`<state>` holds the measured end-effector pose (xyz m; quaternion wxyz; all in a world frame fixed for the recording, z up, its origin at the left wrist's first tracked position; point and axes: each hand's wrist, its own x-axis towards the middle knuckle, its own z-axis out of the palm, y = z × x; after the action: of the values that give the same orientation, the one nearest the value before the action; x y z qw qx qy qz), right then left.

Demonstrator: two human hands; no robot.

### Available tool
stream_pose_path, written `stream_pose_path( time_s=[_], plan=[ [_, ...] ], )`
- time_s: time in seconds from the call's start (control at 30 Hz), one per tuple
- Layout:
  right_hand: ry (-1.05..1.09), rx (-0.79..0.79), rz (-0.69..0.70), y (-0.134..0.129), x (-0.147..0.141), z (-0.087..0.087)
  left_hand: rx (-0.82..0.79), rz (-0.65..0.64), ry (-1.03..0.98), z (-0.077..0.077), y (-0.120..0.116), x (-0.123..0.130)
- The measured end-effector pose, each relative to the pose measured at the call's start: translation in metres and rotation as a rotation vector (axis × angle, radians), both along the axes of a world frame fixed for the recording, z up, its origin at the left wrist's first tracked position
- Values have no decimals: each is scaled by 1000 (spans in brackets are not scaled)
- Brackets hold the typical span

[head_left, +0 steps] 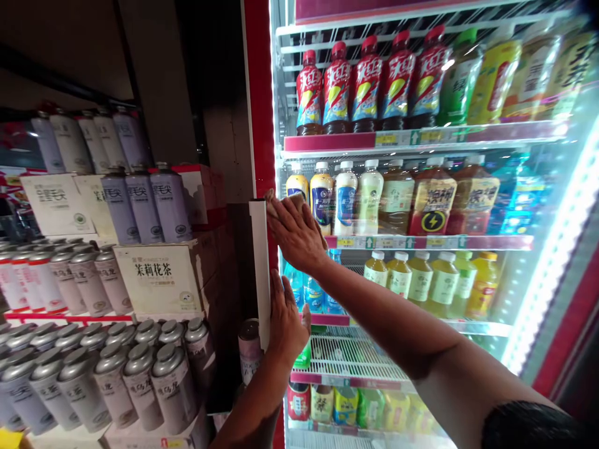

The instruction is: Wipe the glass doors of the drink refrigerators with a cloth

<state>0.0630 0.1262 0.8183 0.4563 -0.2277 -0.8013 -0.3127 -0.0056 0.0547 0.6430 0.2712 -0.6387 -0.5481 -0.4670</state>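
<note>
Head view, cloth: a pale brown cloth [270, 196] is bunched at the cooler's left edge, over the red frame [260, 100] and next to the top corner of the white strip [260, 274].
Right hand: opened nearly flat, fingers reaching up and left; the cloth is pinned beneath it rather than clenched.
Left hand [286, 324]: set lower, open, fingers pointing up and thumb apart, laid against the frame beside the strip; nothing is seen held, though contact with the strip cannot be told.
Cloth handling: probably light, soft and limp, not fragile; best held under spread fingers, or gathered by the folds showing past the fingertips. Slippage could be expected if pressed too lightly.
Strip and frame: judged stiff and smooth; the strip's long side would be the firmer hold.
Cooler shelves: to the right, red-capped bottles [369, 84] are stood on the top shelf's front edge [327, 143], with white-capped bottles [346, 196] below.
Outer left: metal cans [173, 386] and cartons [159, 280] are stacked, apart from the hands.
</note>
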Motion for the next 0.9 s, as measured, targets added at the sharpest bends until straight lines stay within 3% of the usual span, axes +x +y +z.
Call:
stream_pose_path(
  time_s=[0.17,0.27,0.4,0.57,0.73,0.8,0.9],
  plan=[
    [78,-29,-8,1,-7,15,17,27,-19,-2,2,2],
    [-39,-3,30,-1,-5,-1,14,24,-16,-3,3,2],
    [-114,-27,9,-4,22,-24,4,26,-50,-3,3,2],
    [58,-33,-60,4,48,-17,81,-7,-91,2,2,8],
    [10,-36,-64,4,44,-11,186,-161,-69,27,2,17],
    [-89,-37,-53,2,47,-13,242,-252,-33,44,5,17],
    [-117,-52,-47,1,58,-12,275,-283,-4,75,15,12]
  ],
)
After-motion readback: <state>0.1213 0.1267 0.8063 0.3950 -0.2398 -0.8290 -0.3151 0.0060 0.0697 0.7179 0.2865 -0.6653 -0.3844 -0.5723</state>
